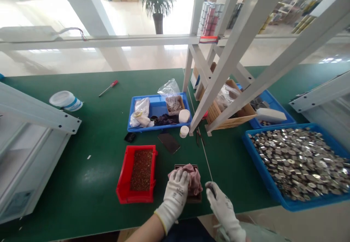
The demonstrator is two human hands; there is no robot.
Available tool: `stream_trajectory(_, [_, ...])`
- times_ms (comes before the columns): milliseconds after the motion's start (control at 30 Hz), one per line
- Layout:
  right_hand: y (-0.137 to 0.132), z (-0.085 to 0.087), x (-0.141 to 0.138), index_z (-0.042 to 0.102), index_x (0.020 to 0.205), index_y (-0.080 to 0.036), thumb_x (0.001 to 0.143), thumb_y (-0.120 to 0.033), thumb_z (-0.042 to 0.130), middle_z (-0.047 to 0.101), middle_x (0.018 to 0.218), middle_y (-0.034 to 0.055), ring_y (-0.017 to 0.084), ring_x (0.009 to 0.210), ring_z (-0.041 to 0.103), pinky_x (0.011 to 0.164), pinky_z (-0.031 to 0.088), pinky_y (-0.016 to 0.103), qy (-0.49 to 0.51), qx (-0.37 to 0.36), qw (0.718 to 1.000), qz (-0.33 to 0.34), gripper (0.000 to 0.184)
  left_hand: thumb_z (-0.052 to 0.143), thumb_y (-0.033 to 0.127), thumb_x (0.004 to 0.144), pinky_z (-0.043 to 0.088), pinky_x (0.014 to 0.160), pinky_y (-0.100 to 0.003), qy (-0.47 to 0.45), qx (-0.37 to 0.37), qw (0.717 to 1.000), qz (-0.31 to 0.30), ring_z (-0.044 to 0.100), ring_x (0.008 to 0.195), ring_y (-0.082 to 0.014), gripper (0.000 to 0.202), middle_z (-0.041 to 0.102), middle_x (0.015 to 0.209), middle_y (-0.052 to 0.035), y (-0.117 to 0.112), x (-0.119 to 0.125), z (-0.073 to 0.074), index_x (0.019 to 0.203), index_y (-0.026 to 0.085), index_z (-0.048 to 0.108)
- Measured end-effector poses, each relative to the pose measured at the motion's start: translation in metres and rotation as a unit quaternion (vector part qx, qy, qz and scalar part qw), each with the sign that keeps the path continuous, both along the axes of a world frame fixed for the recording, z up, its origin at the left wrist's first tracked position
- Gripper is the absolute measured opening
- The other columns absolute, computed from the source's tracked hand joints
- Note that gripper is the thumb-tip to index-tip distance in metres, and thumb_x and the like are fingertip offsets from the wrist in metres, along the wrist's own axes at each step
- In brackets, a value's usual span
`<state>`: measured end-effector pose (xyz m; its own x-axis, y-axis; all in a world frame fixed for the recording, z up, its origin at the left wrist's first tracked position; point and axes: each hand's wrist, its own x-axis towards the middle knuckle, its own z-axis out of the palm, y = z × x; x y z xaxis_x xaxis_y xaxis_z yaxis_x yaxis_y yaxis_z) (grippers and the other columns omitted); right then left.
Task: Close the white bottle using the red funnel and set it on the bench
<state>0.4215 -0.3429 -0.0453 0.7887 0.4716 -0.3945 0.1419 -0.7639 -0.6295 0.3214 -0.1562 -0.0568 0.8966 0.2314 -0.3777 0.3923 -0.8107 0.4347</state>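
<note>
Crumpled pink cloth [194, 180]: is lying bunched on top of a shallow dark brown tray [186, 167], at the near edge of the bench, and is hanging partly over the tray's rim.

Left hand in a white knit glove [175, 194]: is resting on the cloth's near side with its fingers curled over the fabric; the view is not showing whether it is clenching the cloth or only pressing on it.

Right hand in a white glove with a grey-stained palm [222, 207]: is hovering just beside the tray, its fingers drawn together and darkened at the tips; I cannot tell whether it is grasping anything small.

Thin pale wire [206, 158]: is running across the bench and ending near the right hand.

Nearby: a red plastic bin [123, 183] is holding reddish-brown granules [141, 169], just left of the tray, while a flat black slab [168, 143] is lying beyond it.

Right side: a blue plastic tray [259, 162] is holding a heap of shiny silver metal pieces [300, 162].

Farther back: a blue tray with plastic bags [131, 128], a red-handled screwdriver [109, 88] and a white tub [65, 100] are sitting on the green workbench [90, 132].
</note>
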Motion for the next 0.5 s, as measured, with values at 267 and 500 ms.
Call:
stream_trajectory(267, [0.042,-0.004,0.002,0.07,0.134,-0.017,0.1,-0.035,0.035,0.069,0.138,0.0187,0.034,0.119,0.071,0.098,0.058,0.049,-0.039,-0.128,0.985,0.109,0.053,0.056,0.022,0.098,0.045,0.118,-0.062,-0.032,0.022,0.997,0.067,0.059,0.135,-0.0374,0.042,0.068,0.141,-0.0167,-0.009,0.009,-0.011,0.139,0.022,0.066])
stream_trajectory(500, [-0.016,-0.036,0.032,0.045,0.158,-0.01,0.086,-0.075,0.048,0.072,0.132,0.0193,0.033,0.122,0.07,0.103,0.059,0.041,0.194,-0.131,0.97,0.06,0.098,0.043,0.028,0.104,0.058,0.105,-0.049,-0.304,0.01,0.903,0.304,0.067,0.121,-0.0276,0.037,0.072,0.127,-0.0125,0.054,-0.074,0.031,0.131,0.026,0.068])
